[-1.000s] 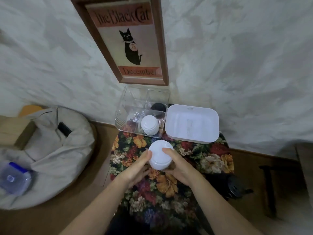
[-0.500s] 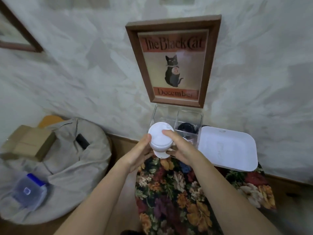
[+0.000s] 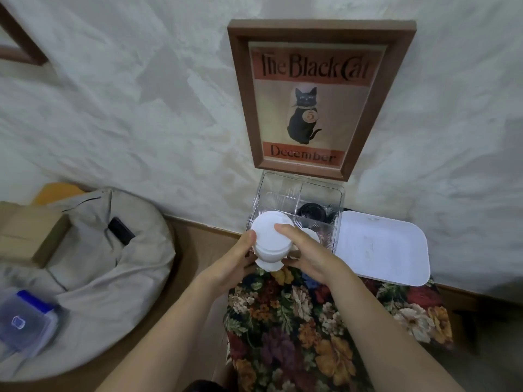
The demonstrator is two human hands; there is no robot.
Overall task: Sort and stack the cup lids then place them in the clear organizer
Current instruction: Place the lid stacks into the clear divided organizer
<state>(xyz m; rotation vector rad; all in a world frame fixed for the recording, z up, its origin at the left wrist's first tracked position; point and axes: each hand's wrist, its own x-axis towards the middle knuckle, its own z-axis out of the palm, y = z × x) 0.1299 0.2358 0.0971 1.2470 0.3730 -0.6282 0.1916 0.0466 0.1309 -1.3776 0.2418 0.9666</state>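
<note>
In the head view, the left hand and right hand are grasping the stack of white lids at centre frame. The stack is standing roughly upright, overlapping the lower-left corner of the clear organizer just above.

Left hand and right hand: bare to the fingertips. Left forearm and right forearm: bare along their whole visible length, from wrist to the bottom edge, smooth and slender. Dark shape at the bottom edge between the arms: cannot tell whether it is clothing.
</note>
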